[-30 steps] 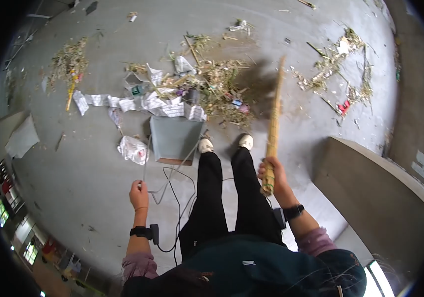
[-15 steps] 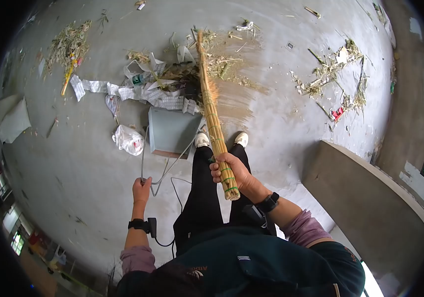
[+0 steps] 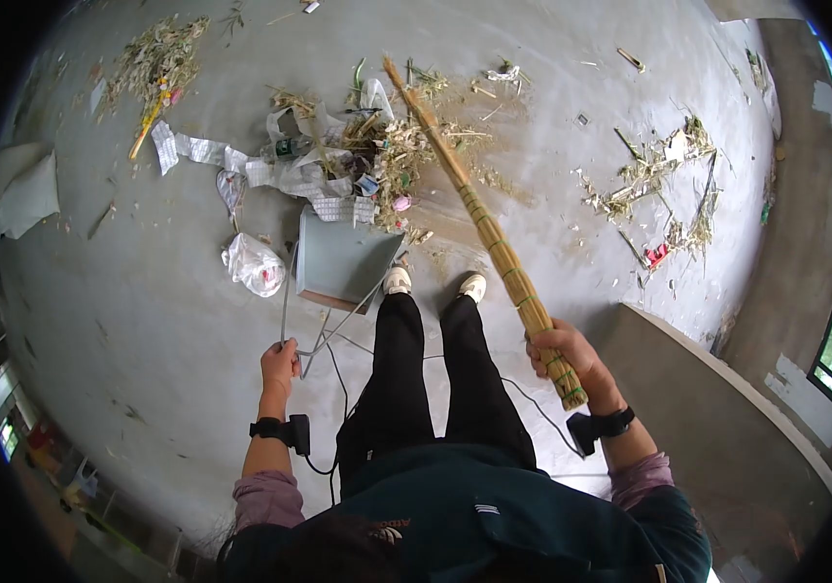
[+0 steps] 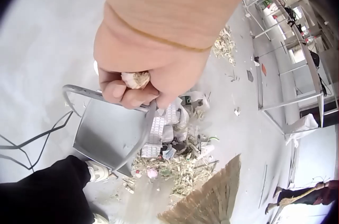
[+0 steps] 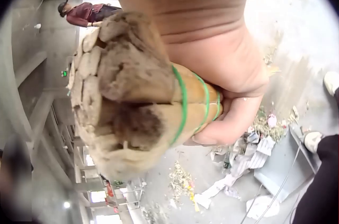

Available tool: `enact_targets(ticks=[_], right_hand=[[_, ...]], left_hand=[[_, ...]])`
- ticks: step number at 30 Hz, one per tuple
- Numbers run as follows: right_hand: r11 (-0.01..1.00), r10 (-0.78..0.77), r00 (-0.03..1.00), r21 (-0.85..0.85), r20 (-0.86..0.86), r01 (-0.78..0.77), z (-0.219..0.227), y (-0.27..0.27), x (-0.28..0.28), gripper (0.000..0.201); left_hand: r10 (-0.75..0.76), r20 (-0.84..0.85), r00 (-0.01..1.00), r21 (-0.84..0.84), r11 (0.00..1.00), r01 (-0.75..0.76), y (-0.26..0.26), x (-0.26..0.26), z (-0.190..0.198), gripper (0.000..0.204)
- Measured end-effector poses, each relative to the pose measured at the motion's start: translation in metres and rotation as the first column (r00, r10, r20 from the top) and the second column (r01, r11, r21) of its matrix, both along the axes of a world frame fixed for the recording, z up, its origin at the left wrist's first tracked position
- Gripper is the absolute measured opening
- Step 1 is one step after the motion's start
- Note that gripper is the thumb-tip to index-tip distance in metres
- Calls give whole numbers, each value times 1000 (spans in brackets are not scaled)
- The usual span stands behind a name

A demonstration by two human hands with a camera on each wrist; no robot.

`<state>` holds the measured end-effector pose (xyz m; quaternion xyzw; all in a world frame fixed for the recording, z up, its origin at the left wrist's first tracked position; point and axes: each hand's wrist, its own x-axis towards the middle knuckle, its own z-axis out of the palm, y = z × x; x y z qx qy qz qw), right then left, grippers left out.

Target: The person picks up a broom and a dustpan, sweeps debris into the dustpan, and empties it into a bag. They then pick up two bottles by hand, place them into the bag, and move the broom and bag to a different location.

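My left hand (image 3: 281,365) grips the bent metal handle of a grey dustpan (image 3: 343,255); in the left wrist view the fingers curl round the handle (image 4: 87,92), with a small pale lump at the palm. The dustpan lies on the floor, its far edge against paper strips (image 3: 346,208) and plant scraps (image 3: 406,160). My right hand (image 3: 572,358) holds a long straw broom (image 3: 494,238) near its butt end. The broom slants up and left, its bristle tip above the scraps. Green bands circle the broom butt (image 5: 153,94) in the right wrist view.
A plastic bag (image 3: 255,265) lies left of the dustpan. Other scrap heaps (image 3: 158,63) are at the far left and right (image 3: 674,175). A low wall (image 3: 717,389) stands at the right. Cables run by my legs. Another person (image 5: 87,13) stands in the distance.
The broom first swung left over the heap, then back rightward, and now slants up-left. Scraps shifted left, baring a dusty streak. The left hand still grips the dustpan handle.
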<state>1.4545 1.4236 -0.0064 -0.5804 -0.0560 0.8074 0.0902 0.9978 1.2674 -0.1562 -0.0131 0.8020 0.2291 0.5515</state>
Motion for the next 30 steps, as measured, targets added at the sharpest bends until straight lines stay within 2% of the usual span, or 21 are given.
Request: enact_targets(ticks=[4,5,7,8,9,10,11,12,14,15,17,18,21,28,30], right_hand=[[967,189,936,112,298,-231,-49,34,-2,18],[965,196,935,110,294,-237,-64,43,-6,18],[890,353,817,105,457,-443,-95,55,-17,24],[887,360,816,103,452,-449,-112,55,-21,24],[746,542,641,42,544,-665,-131,53,-23,27],[557,671,418,-44,612,-830,-141,52,-27,32],[511,647,326,-75,689,-856,-146,39,-29,40],[422,573,206,-70,793,-904,-154,20,-27,42],[310,637,79,-161,767,-937,-143,2,-30,42],[302,636,71,-163,768,-939,-137,-6,-31,42],[197,731,-22,-242,682,-950,-121,-13,-32,42],[195,730,-25,-243,683,-950,-115,-16,-31,42],[73,778,-77,-212,623,-975,-95,-23,-27,38],[-3,814,-106,-178,571,-984,-48,-36,-15,36],[-51,796,-161,-200,583,-978,-41,-41,-5,35]], left_hand=[[54,31,998,58,997,-56,-2,-1,0,22],[61,28,998,55,997,-63,-3,-1,0,22],[67,25,997,62,996,-68,-3,0,-1,21],[74,21,997,59,995,-76,-3,1,-1,21],[87,29,996,65,994,-88,-2,2,1,20],[97,39,994,70,993,-100,-1,2,3,20],[101,39,994,70,992,-104,-1,2,4,20],[111,44,993,78,990,-114,-1,3,5,19],[132,54,990,92,986,-136,0,3,3,19],[120,49,992,101,987,-125,-1,3,2,19],[114,46,992,112,987,-118,-3,3,1,20],[112,48,993,118,986,-117,-3,3,0,20],[108,51,993,120,986,-114,-3,2,-1,21],[121,50,991,126,984,-127,-4,2,-4,22],[119,41,992,132,984,-123,-5,3,-5,22]])
